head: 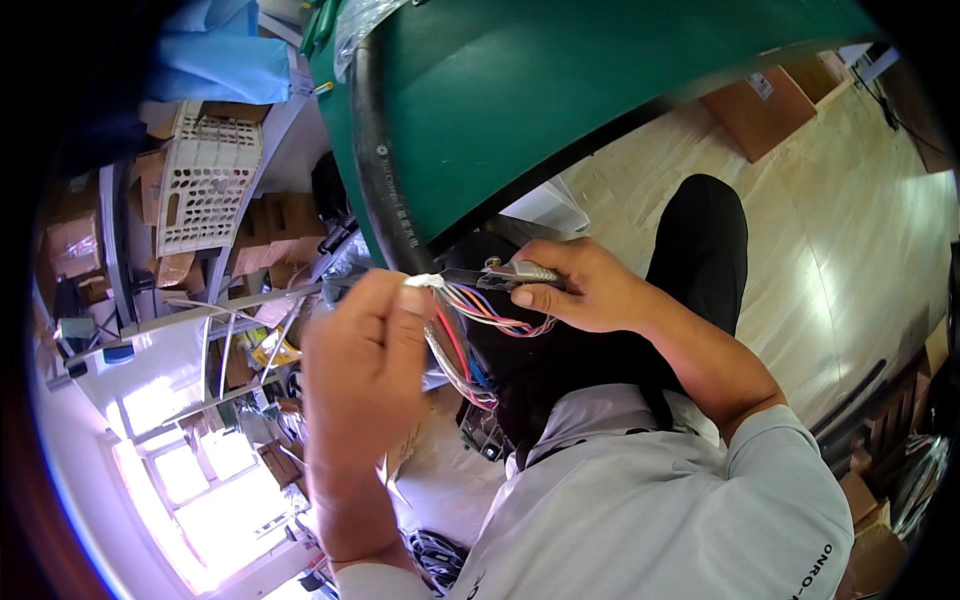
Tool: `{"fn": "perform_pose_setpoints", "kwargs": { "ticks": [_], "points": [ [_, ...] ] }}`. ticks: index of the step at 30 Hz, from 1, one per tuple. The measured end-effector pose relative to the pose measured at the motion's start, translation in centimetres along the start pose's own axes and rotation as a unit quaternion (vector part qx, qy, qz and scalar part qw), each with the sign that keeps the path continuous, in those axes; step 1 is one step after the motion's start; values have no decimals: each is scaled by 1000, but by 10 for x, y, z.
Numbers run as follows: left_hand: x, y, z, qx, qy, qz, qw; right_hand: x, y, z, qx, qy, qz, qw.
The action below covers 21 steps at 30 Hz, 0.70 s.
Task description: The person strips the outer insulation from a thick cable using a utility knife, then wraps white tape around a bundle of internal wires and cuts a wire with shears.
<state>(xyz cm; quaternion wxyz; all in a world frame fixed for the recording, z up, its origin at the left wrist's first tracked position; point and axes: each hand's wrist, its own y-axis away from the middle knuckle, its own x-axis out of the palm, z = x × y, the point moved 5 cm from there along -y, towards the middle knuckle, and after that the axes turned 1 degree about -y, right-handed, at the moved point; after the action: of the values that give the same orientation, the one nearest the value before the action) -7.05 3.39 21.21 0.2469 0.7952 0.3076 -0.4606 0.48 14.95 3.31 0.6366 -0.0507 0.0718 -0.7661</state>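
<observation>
A thick black cable [379,165] with printed writing runs down over the edge of the green tabletop [510,97]. My left hand [367,360] pinches white wrapping [424,280] at the cable's lower end, between thumb and forefinger. A utility knife [529,274] with a grey and black handle is held in my right hand [592,289]. Its front end points left and lies close beside the wrapping; contact cannot be told. Thin coloured wires [506,322] loop out below the knife. A red wire [451,339] and a braided sleeve [442,358] hang towards my lap.
To the left, metal shelving holds a white perforated plastic crate [214,180] and cardboard boxes [274,225]. A brown box [759,112] stands on the floor at the upper right. Coiled black cable [435,559] lies at the bottom. Clear plastic sheeting [364,26] rests on the tabletop.
</observation>
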Motion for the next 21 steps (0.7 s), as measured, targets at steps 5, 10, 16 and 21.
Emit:
{"fn": "perform_pose_setpoints", "kwargs": {
  "ticks": [5, 10, 16, 21],
  "points": [
    [-6, -29, -11, 133, -54, 32, 989, 0, 26, -6, -84, 82, -90, 989],
    [7, -35, -24, 124, -55, 55, 989, 12, 37, 11, -115, 195, -142, 964],
    [13, -2, -30, 120, -78, 10, 990, -1, 22, 21, -163, 278, -158, 933],
    [32, 34, -20, 127, -67, -26, 989, -3, 13, 29, -195, 304, -168, 917]
  ]
}}
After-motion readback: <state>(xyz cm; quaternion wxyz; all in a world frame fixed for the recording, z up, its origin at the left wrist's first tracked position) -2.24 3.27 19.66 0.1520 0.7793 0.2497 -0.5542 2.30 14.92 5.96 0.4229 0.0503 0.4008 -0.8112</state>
